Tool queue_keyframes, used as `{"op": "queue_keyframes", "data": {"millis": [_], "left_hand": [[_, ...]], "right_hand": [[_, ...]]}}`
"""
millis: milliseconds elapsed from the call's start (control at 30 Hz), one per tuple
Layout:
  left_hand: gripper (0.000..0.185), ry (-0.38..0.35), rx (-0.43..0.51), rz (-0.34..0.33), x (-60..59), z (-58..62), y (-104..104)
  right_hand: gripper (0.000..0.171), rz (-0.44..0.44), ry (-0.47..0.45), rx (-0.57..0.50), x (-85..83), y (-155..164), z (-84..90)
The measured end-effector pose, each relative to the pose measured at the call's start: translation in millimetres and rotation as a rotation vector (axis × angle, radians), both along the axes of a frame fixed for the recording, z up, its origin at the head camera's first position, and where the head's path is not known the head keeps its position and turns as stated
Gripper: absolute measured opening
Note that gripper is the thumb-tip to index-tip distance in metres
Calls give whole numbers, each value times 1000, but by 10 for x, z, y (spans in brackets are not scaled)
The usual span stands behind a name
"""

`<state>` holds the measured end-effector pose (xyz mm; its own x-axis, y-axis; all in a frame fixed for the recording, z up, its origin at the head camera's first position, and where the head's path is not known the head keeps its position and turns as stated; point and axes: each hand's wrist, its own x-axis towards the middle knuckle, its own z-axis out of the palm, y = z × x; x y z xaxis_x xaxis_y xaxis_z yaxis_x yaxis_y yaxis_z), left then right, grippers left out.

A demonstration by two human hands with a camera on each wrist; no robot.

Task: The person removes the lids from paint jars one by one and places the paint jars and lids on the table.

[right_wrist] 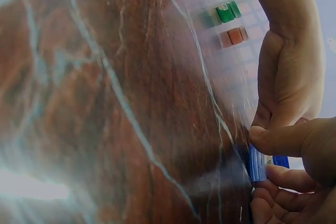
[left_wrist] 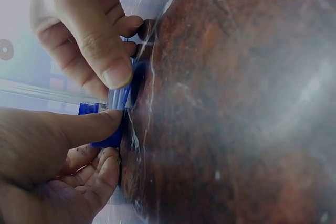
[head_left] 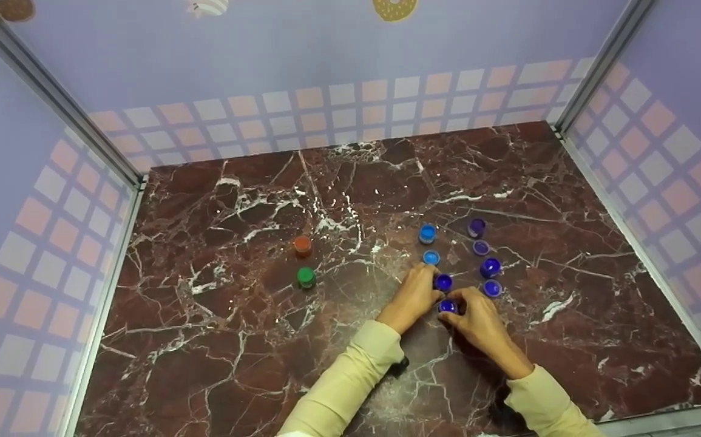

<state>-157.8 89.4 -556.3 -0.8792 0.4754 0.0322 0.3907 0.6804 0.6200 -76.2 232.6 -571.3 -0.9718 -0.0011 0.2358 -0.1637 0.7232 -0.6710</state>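
Observation:
My left hand (head_left: 414, 297) grips a small dark blue paint pot (head_left: 443, 282), fingers and thumb at its side. Just nearer, my right hand (head_left: 470, 315) pinches a round blue lid (head_left: 447, 308) between thumb and fingers, low over the tabletop. In the left wrist view the ridged lid (left_wrist: 118, 97) stands right beside the blue pot (left_wrist: 105, 139), with both thumbs close together. From the right wrist, the lid (right_wrist: 257, 164) shows under the right thumb, and the pot (right_wrist: 281, 160) is partly hidden behind the fingers.
Beyond the hands stand a light blue pot (head_left: 426, 233) and its lid (head_left: 431, 258). To the right are a purple pot (head_left: 476, 228), a blue pot (head_left: 490, 267) and lids (head_left: 480, 247). Orange (head_left: 302, 246) and green pots (head_left: 306, 277) stand left on the marbled table (head_left: 204, 364); panels enclose it.

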Motion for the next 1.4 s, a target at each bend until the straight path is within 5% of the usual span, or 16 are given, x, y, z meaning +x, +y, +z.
{"op": "queue_keyframes", "data": {"millis": [567,1233,1400], "left_hand": [[45,25,32,0,111,27,-105],[43,-58,108,102,311,217,-772],[40,-21,158,153,358,275,-987]], "right_hand": [[32,-35,-56,44,-39,-66,37],[33,-46,-59,70,-45,-61,27],[33,-44,-66,59,-40,-69,24]]}}
